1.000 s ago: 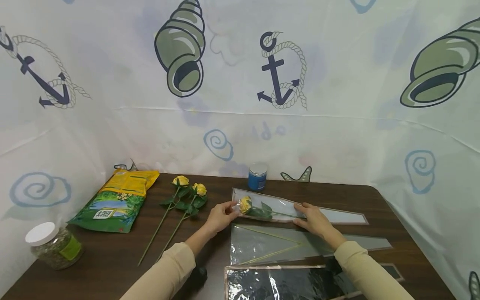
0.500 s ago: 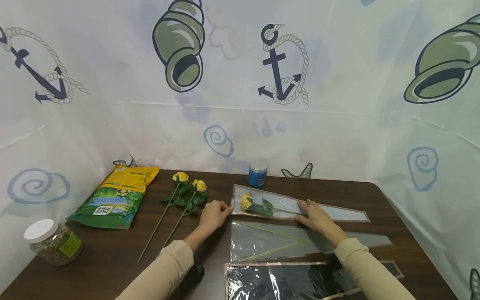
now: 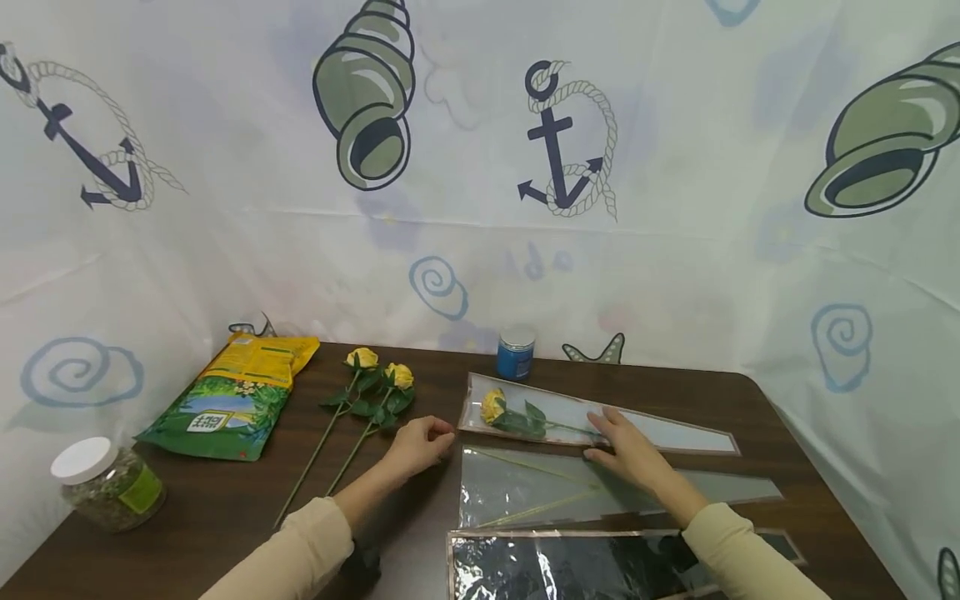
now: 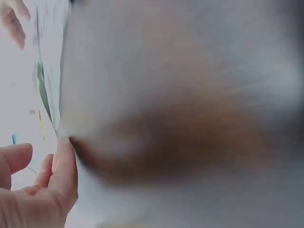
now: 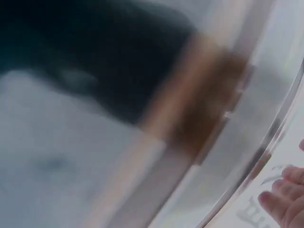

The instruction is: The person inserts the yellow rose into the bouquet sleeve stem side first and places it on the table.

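My left hand [image 3: 420,443] sits just beside the wide end of a long, tapered, white-backed clear plastic sleeve with a copper-coloured border [image 3: 675,432], thumb apart from loosely bent fingers, gripping nothing. A yellow rose with green leaves [image 3: 525,423] lies lengthwise along that sleeve. My right hand [image 3: 633,454], fingers relaxed and unclenched, reaches over its stem above a tapered grey plastic sleeve [image 3: 525,492].

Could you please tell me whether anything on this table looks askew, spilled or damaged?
Nothing looks spilled or damaged. The one oddity is the lidded jar, which appears tilted near the head view's left edge, though lens stretch may explain that. The far sleeve, near the right hand, looks neatly placed.
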Action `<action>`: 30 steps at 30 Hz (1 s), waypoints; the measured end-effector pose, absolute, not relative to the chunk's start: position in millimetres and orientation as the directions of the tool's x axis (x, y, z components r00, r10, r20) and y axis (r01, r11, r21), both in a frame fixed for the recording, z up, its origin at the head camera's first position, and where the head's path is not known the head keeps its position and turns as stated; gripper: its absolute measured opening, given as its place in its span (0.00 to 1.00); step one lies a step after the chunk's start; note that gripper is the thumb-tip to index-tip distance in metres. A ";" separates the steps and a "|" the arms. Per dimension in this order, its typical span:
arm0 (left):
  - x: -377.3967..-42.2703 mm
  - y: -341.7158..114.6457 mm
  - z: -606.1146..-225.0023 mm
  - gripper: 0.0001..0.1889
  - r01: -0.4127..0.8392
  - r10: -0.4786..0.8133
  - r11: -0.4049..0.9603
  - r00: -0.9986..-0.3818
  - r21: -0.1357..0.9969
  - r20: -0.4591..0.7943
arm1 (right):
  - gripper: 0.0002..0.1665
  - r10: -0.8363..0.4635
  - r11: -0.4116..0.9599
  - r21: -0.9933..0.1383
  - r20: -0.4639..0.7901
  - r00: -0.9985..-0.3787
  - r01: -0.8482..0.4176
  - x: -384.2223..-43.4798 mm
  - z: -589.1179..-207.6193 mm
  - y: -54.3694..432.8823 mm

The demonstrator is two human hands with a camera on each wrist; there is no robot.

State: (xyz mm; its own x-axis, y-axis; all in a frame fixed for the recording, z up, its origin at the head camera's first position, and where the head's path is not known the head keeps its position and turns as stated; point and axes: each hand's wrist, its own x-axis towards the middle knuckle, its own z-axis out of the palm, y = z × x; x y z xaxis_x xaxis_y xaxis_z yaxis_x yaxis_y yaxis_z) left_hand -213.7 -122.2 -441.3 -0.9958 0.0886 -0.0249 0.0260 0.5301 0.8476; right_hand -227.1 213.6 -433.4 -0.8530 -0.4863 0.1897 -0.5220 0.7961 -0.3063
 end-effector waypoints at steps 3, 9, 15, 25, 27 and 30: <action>-194.5 -130.5 -436.1 0.15 -0.162 0.150 0.295 -0.965 0.942 -0.213 | 0.32 -0.601 0.706 -0.303 0.223 -0.768 -0.640 -209.5 -429.8 208.7; -164.3 -138.4 -423.2 0.23 -0.309 0.301 0.157 -0.890 0.938 -0.343 | 0.29 -0.710 0.640 -0.277 0.143 -0.689 -0.717 -186.6 -428.8 199.9; -152.2 -132.1 -423.8 0.24 -0.346 0.325 0.155 -0.867 0.925 -0.378 | 0.30 -0.698 0.663 -0.269 0.116 -0.706 -0.699 -181.7 -439.1 193.2; -154.6 -114.9 -434.9 0.27 -0.297 0.332 0.188 -0.878 0.936 -0.345 | 0.30 -0.686 0.677 -0.279 0.098 -0.721 -0.681 -178.4 -440.7 191.8; -154.7 -111.7 -436.6 0.25 -0.267 0.336 0.192 -0.886 0.945 -0.318 | 0.30 -0.684 0.677 -0.277 0.106 -0.722 -0.682 -177.7 -441.1 191.5; -155.3 -107.9 -438.8 0.16 -0.243 0.329 0.180 -0.898 0.953 -0.291 | 0.30 -0.684 0.674 -0.267 0.127 -0.718 -0.689 -177.1 -441.8 190.8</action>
